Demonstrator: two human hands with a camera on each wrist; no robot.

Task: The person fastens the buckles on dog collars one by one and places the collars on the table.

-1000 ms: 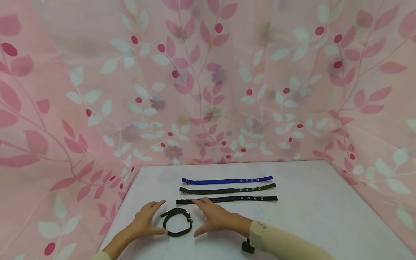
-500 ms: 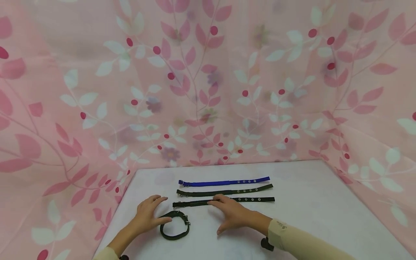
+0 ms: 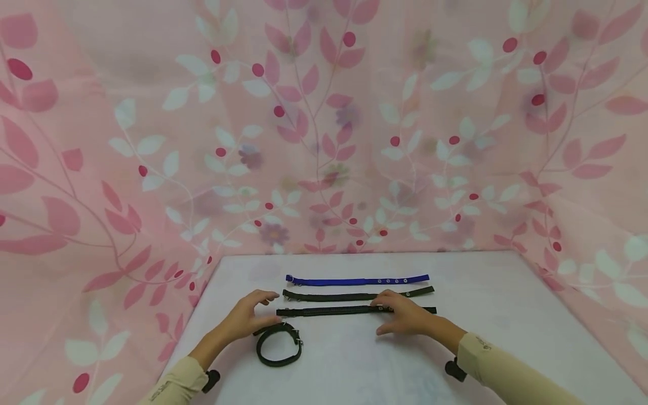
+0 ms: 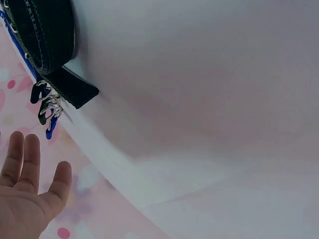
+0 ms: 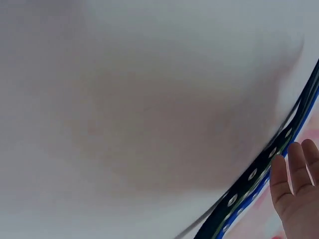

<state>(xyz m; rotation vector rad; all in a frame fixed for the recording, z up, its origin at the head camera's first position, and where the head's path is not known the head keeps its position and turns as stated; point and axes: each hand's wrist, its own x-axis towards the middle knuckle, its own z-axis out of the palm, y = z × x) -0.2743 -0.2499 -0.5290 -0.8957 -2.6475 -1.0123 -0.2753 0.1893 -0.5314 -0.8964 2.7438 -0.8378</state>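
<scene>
My left fingers are parted and relaxed; the dark buckled loop lies on the counter just nearer me and to the right of them. My right fingers, likewise spread, are at the eyeleted end of the black strap; whether they touch it I can't tell. Beyond lie the dark green strap and, farthest, the blue strap.

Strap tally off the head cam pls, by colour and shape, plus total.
Blue straight strap: 1
Dark straight straps: 2
Dark looped strap: 1
Total: 4
</scene>
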